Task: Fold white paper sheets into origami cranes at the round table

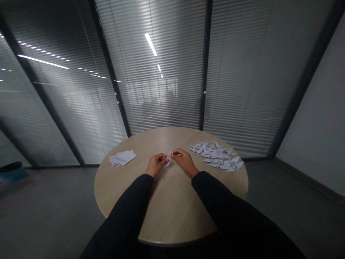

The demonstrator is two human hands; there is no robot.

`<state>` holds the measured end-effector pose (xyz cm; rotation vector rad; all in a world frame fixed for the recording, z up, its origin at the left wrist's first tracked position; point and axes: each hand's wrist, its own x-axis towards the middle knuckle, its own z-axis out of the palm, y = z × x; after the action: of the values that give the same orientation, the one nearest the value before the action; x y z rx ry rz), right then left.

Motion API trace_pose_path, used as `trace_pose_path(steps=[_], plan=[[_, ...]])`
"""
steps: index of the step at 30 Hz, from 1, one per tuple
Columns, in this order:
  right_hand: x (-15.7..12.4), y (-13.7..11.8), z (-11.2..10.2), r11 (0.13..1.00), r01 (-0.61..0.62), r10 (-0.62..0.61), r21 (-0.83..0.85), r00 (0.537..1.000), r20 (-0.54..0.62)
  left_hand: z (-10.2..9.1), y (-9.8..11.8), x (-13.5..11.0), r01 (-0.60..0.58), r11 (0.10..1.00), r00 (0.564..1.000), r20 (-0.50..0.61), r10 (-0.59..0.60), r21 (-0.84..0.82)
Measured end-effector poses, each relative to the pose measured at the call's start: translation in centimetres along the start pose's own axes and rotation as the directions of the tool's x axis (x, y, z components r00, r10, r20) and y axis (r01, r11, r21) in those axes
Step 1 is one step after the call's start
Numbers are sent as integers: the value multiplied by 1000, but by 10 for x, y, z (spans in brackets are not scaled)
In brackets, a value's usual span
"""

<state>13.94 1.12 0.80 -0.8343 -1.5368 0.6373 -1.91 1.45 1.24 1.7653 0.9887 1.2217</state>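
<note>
Between my fingers, above the middle of the round table, is a small piece of folded white paper point(169, 159). My left hand point(156, 164) pinches its left side with thumb and fingertips. From the other side my right hand point(183, 160) grips it, fingers bent over its upper part. The fingertips hide much of the paper, so its exact folded shape is unclear. To the right lie several folded paper cranes point(218, 155), spread in loose rows. At the left is a small stack of flat white paper sheets point(122, 158), fanned unevenly.
The round wooden table point(178, 219) has a curved edge close to my body. Behind it stands a glass partition with blinds point(167, 104) and dark frames. A blue bin-like object point(13, 173) is on the floor at far left. A pale wall point(318, 144) rises at right.
</note>
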Motion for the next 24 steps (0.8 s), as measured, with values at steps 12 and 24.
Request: trace_pose_path(steps=[12, 24], plan=[[-2, -9, 0, 997, -36, 32, 66, 998, 57, 1, 8, -5, -58, 998, 996, 63, 56, 21], [0, -7, -1, 999, 29, -30, 23, 999, 42, 2, 8, -5, 12, 997, 999, 52, -8, -76]])
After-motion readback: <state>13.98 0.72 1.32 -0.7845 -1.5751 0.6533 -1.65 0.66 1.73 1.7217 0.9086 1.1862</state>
